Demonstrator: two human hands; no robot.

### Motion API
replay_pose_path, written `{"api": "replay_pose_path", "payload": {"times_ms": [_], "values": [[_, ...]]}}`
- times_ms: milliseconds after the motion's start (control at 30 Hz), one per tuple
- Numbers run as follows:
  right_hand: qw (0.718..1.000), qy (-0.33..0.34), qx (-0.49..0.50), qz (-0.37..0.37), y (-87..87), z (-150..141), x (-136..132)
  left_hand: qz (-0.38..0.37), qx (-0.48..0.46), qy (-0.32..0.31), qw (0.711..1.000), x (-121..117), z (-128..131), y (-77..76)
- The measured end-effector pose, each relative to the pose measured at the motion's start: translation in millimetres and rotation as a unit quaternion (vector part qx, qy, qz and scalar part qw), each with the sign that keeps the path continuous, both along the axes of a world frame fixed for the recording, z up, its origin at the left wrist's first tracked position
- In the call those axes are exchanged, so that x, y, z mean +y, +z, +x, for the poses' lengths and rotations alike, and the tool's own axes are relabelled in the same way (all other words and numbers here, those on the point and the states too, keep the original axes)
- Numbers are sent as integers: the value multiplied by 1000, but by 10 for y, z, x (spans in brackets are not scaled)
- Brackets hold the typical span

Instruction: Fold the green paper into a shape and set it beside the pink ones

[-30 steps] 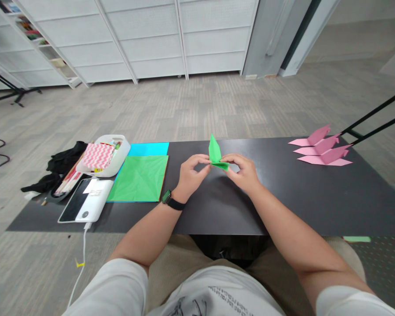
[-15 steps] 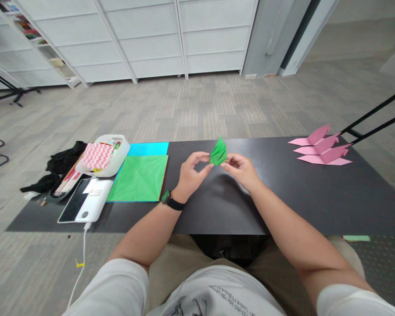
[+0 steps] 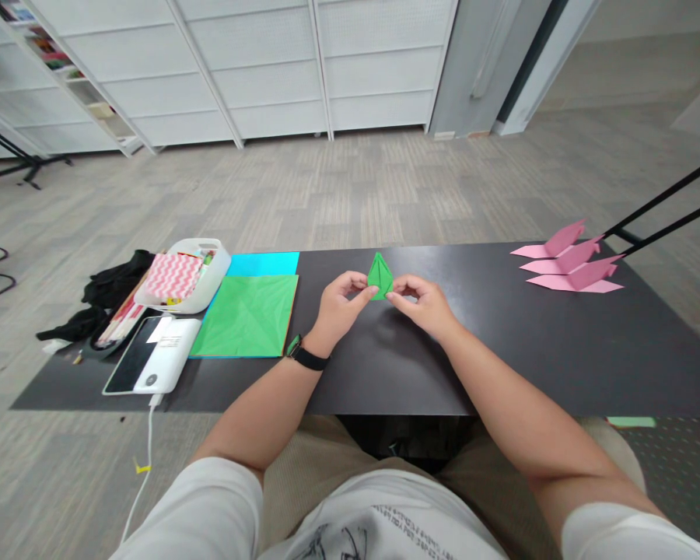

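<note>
Both hands pinch a small folded green paper piece (image 3: 379, 276) above the middle of the black table (image 3: 502, 342). The piece stands upright with its point up. My left hand (image 3: 338, 303), with a dark watch on the wrist, grips its lower left corner with thumb and fingers. From the right, my right hand (image 3: 423, 305) holds the lower right corner. The fingertips of the two hands nearly meet under the paper.
A green paper sheet (image 3: 248, 316) lies over a blue sheet (image 3: 262, 264) to the left. Further left are a white tray (image 3: 187, 274) holding patterned paper, a white device (image 3: 155, 354) with a cable, and black cloth (image 3: 113, 292). Three folded pink pieces (image 3: 568, 264) sit far right.
The green piece was turned in my fingers: first flat with a flap up, then tilted, now upright and narrower. Both hands moved slightly closer together.
</note>
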State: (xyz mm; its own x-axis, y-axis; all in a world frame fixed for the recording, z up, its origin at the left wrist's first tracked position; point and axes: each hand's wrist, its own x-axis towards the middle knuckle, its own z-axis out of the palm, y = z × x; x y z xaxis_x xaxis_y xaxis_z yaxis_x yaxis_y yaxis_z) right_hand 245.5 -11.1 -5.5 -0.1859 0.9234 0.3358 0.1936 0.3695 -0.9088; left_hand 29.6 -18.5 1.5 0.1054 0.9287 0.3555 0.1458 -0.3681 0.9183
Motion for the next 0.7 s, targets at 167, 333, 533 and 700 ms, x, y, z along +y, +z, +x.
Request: {"api": "replay_pose_path", "payload": {"times_ms": [167, 333, 533, 700], "values": [[1000, 1, 7, -15, 6, 6, -7, -41, -29, -10, 999, 2, 14, 17], [1000, -8, -6, -12, 20, 13, -5, -49, -43, -30, 997, -14, 43, 43], [999, 21, -48, 0, 72, 16, -26, -65, -56, -52, 995, -26, 41, 62], [993, 62, -98, 17, 113, 13, -47, -83, -75, -30, 993, -11, 18, 48]]}}
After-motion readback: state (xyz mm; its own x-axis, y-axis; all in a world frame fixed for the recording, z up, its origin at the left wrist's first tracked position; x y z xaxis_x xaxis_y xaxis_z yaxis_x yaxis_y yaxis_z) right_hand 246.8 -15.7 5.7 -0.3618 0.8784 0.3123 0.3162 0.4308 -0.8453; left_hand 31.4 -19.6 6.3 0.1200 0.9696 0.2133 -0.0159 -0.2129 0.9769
